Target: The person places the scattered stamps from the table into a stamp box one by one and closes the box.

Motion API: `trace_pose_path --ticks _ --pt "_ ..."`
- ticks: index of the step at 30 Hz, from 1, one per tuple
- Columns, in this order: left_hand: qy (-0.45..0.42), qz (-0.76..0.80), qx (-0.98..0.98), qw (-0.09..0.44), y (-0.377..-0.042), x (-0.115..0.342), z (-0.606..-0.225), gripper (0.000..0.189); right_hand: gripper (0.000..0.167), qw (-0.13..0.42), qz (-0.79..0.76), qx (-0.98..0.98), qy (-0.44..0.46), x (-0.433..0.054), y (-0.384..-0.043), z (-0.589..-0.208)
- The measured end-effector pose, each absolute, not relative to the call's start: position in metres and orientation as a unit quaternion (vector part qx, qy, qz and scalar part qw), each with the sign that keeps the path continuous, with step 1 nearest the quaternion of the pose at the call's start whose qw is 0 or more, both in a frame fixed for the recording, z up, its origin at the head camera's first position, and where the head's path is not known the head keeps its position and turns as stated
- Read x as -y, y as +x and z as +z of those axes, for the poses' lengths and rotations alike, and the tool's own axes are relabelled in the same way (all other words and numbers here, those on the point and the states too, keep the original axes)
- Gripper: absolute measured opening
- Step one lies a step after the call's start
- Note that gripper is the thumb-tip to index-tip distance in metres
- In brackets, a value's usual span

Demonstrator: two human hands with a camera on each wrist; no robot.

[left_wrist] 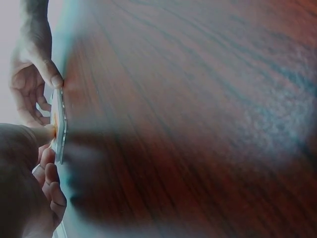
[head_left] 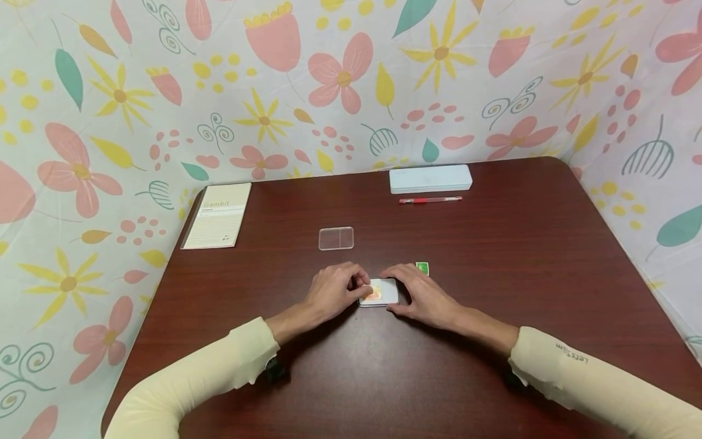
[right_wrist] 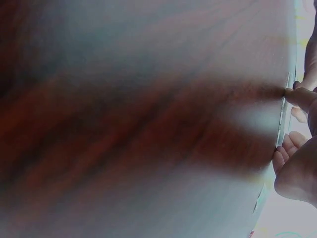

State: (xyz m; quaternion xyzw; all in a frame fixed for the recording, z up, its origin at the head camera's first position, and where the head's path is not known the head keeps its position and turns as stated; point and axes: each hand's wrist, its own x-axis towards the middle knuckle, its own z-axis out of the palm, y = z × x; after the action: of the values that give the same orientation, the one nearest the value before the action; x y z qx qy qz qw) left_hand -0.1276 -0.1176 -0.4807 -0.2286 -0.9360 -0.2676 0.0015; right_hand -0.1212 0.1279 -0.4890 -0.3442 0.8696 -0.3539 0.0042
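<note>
a white slab (head_left: 390, 292), flat and round-cornered, lies on or just above the wood-grained table (head_left: 351, 378), its long axis running left to right. the right hand (head_left: 428, 299) grips its right end. the left hand (head_left: 331, 291) hides its far left corner, thumb meeting a yellow-orange sticker (head_left: 375, 294); whether it pinches, i cannot tell. a green square (head_left: 422, 267) lies beyond the slab's right end.

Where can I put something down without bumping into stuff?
A big bare patch lies between the red pen, the right sleeve and the table's right edge. A smaller one lies between the notebook and clear plastic. It's crowded around the white case: both hands are there, plus the green square.
</note>
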Motion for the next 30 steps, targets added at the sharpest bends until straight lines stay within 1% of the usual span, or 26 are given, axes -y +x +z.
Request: trace_pose_path --ticks 30 --pt "-0.232 -0.262 0.937 0.001 -0.1306 0.1203 -0.4785 0.016 0.061 0.002 -0.350 -0.869 -0.349 -0.1278 -0.1223 -0.4885"
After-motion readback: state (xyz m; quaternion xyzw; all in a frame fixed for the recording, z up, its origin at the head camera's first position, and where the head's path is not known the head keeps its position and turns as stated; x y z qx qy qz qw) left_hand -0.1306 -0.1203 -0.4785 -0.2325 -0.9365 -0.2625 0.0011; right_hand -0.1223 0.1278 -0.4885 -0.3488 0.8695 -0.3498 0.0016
